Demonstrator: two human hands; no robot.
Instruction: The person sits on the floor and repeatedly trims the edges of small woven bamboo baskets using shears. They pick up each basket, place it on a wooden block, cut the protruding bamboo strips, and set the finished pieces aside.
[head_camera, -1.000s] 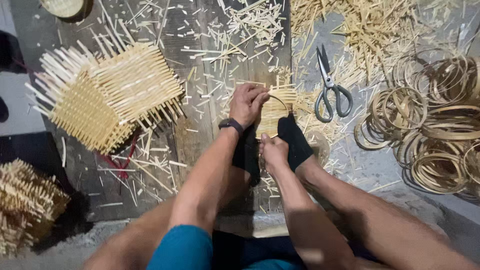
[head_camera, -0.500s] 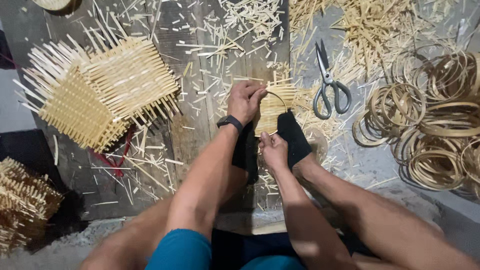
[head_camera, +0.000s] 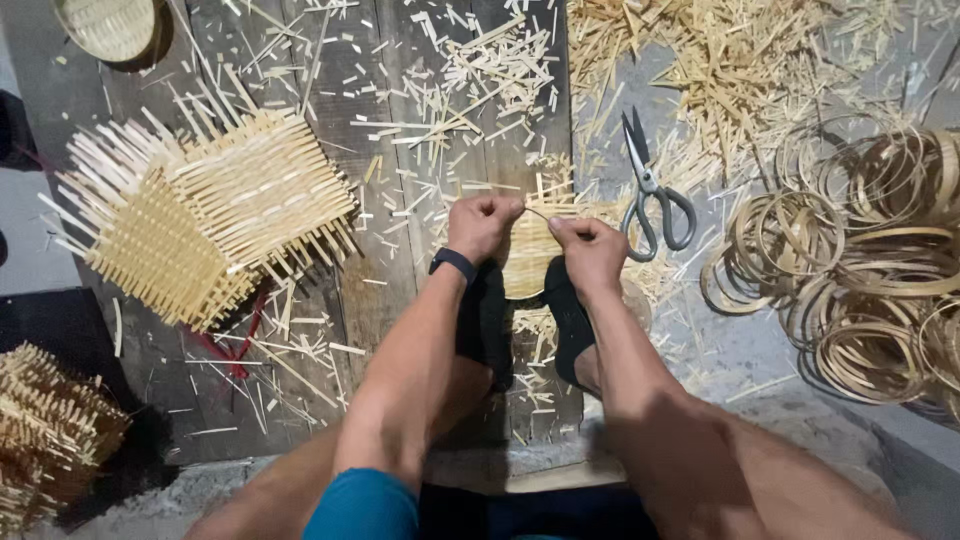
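A small woven bamboo basket (head_camera: 528, 258) sits between my two feet in black socks (head_camera: 487, 320), its loose strip ends sticking up at the far side. My left hand (head_camera: 483, 226), with a dark band on the wrist, is closed at the basket's upper left rim. My right hand (head_camera: 590, 250) is closed at the upper right rim. A thin bamboo strip (head_camera: 537, 211) runs taut between the two fists, pinched in both.
Scissors (head_camera: 652, 190) lie just right of my hands. Several coiled bamboo rings (head_camera: 880, 260) are piled at the right. A large stack of woven bamboo pieces (head_camera: 205, 215) lies at the left, another (head_camera: 45, 430) at the lower left. Bamboo offcuts (head_camera: 480, 70) litter the wooden boards.
My right hand has risen from the basket's near side to its top rim, level with the left hand. The thin strip now stretches between both fists.
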